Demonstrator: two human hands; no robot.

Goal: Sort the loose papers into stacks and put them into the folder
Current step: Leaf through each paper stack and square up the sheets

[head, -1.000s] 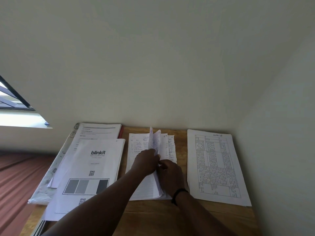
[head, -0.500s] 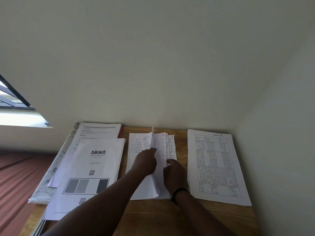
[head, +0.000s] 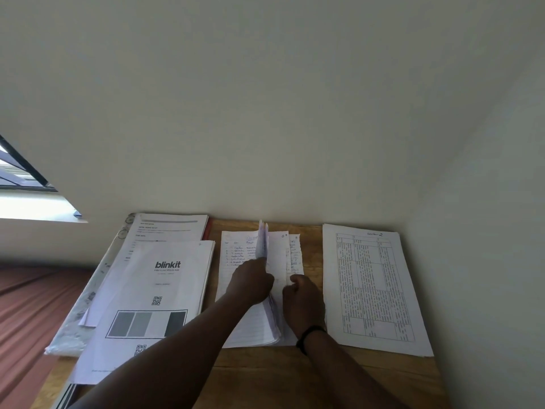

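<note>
While the middle stack (head: 250, 314) is lying between the two printed piles, I am judging that the sorting step is in hand: I am leafing through handwritten sheets to see what belongs where. My left hand (head: 250, 283) is resting on the stack with its fingers curled round a few raised sheets (head: 262, 240), which are standing almost on edge and pointing toward twelve o'clock. My right hand (head: 303, 302) is sitting just beside it at three o'clock, fingers curled at the edge of the lower pages; whether it is pinching one I cannot tell. The blinkit pile (head: 156, 290) is lying at nine o'clock from my hands, the table sheet (head: 374, 287) at three o'clock, both apart from them. A red edge (head: 208, 231) is showing at eleven o'clock under the far papers, possibly the folder. Next, I am thinking, the raised sheets are needing either to be laid flat or lifted clear without dragging the pages beneath.
</note>
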